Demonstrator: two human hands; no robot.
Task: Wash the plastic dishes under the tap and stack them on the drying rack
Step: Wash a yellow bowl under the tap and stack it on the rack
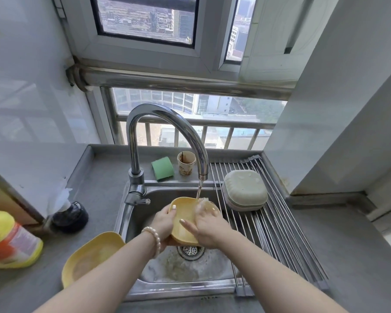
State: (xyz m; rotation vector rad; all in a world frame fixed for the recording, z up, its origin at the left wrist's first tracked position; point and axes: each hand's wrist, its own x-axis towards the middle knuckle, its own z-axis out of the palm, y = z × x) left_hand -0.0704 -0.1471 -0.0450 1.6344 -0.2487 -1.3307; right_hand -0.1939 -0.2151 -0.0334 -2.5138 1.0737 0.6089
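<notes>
The grey bench ran under and to both sides of the hands. The steel sink lay directly beneath the hands, its drain strainer just below them. The roll-up drying rack spanned the sink's edge to the right of the right hand, carrying a stack of upturned pale green dishes. The tap arched above the hands; water ran from its spout onto the far rim of a yellow dish. That dish was held tilted over the sink. The left hand gripped its left edge, thumb curled over the rim. The right hand lay on the dish's right side with fingers extended into the stream; water blur made finger contact uncertain, probably rubbing flat. A second yellow dish sat on the bench left of the left forearm. Beyond the hands stood a green sponge and a stained paper cup.
</notes>
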